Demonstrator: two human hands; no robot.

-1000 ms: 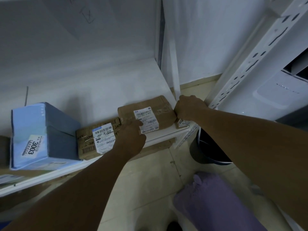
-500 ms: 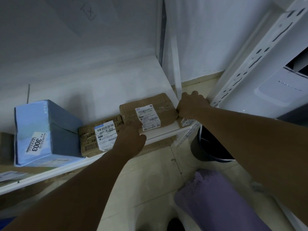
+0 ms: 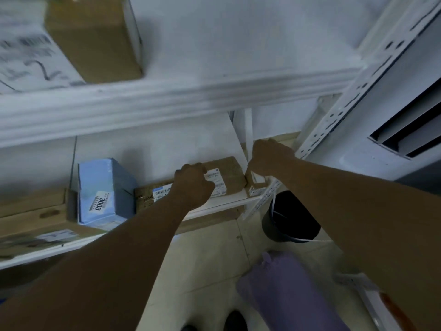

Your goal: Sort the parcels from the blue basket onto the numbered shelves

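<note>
A flat brown parcel (image 3: 230,172) with a white label lies at the right end of the lower shelf (image 3: 226,203). My left hand (image 3: 193,185) grips its left part, fingers curled over the top edge. To the left of it lies a second brown labelled parcel (image 3: 149,195), half covered by my left wrist. My right hand (image 3: 269,156) is at the flat parcel's right end, its thumb down on a small brown parcel (image 3: 256,181) that stands at the shelf's corner. The right fingers are curled and mostly hidden. The blue basket is out of view.
A blue box (image 3: 105,192) marked 3003 stands further left, beside cardboard boxes (image 3: 33,211). The upper shelf (image 3: 167,101) carries a large cardboard box (image 3: 95,39). A perforated white upright (image 3: 353,91) rises at right. On the floor are a black bin (image 3: 291,218) and a purple bundle (image 3: 286,290).
The view has tilted up, so the upper shelf now shows. My left hand slid from the parcel's front edge up onto its left top. My right hand rose above the small parcel.
</note>
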